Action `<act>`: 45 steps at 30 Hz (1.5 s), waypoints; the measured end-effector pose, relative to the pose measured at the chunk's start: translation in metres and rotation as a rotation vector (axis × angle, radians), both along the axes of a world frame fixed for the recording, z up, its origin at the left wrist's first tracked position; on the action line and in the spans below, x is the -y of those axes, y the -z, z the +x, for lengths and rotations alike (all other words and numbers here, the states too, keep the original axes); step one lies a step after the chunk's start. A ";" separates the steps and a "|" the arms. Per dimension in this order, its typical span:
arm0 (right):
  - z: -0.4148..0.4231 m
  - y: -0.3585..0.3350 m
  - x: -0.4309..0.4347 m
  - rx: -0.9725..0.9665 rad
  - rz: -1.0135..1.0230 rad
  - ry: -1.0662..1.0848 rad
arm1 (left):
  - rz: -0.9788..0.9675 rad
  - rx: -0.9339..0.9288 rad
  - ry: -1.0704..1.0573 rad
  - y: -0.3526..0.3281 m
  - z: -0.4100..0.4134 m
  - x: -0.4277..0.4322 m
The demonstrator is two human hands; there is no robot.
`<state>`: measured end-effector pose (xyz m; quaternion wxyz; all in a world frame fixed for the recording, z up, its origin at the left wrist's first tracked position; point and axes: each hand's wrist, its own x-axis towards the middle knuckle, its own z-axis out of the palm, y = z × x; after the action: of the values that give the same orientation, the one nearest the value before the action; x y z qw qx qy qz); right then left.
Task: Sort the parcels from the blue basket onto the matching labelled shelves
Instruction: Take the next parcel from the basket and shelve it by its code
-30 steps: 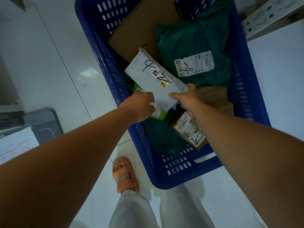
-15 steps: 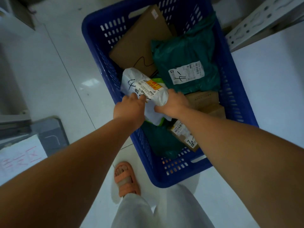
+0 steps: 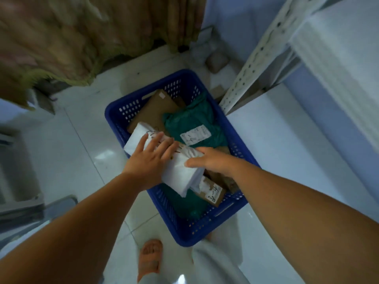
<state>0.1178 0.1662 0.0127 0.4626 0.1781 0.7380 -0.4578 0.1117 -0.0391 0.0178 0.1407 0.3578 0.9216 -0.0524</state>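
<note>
The left hand lies flat on top of the white parcel, its fingers straight and spread, pressing rather than gripping. The right hand grasps the parcel's right edge, thumb on top and fingers curled round the side. The parcel sits tilted over the left half of the blue basket, above the other parcels. A green parcel lies to the far right, a flat brown parcel at the far end, and a small labelled box near the right.
</note>
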 end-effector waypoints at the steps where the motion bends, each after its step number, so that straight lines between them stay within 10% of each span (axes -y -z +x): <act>1: -0.001 -0.016 -0.006 -0.009 -0.002 0.002 | 0.020 -0.018 0.035 -0.018 -0.004 -0.006; 19: 0.109 -0.317 -0.071 -0.403 0.050 0.681 | 0.103 -0.352 0.502 -0.314 0.008 -0.099; 35: 0.353 -0.415 -0.209 -0.527 0.078 0.923 | 0.031 0.205 0.565 -0.393 0.117 -0.271; 45: 0.417 -0.398 -0.291 -0.504 0.746 0.429 | 0.050 -0.129 0.485 -0.391 0.214 -0.351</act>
<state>0.5345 0.4572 0.4110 0.0700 0.3631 0.8870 -0.2765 0.3257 0.3118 0.4085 0.0561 0.5676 0.8170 -0.0843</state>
